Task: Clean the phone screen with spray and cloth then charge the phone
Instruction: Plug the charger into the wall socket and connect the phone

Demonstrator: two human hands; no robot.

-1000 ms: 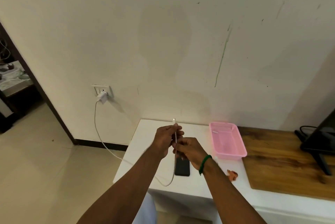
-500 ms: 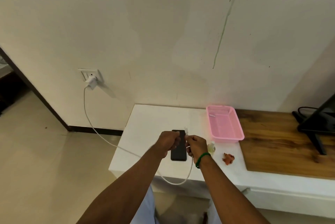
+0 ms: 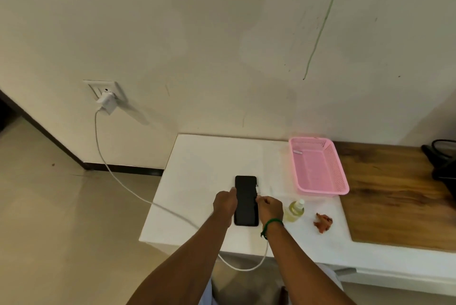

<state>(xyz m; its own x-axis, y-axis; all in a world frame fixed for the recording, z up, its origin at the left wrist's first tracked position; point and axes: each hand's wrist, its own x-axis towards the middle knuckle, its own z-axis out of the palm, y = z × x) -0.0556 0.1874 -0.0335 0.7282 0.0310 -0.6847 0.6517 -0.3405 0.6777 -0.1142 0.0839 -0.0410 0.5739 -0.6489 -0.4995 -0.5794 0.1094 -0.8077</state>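
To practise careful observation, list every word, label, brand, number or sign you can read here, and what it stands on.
No readable text anywhere.
Phone: screen dark, nothing shown.
Spray bottle: no legible label.
Charger in the wall socket: plain white, no marking visible.
Pink basket: small white item inside, too small to read.

Glossy black phone (image 3: 246, 200) on a smooth white table (image 3: 197, 181); perforated pink plastic basket (image 3: 340, 169); grained wooden board (image 3: 394, 206); crumpled reddish cloth (image 3: 323, 222).

L hand (image 3: 225, 203) down to phone (image 3: 246, 196) edge; R hand (image 3: 270, 208) brought plug (image 3: 257, 187) alongside.
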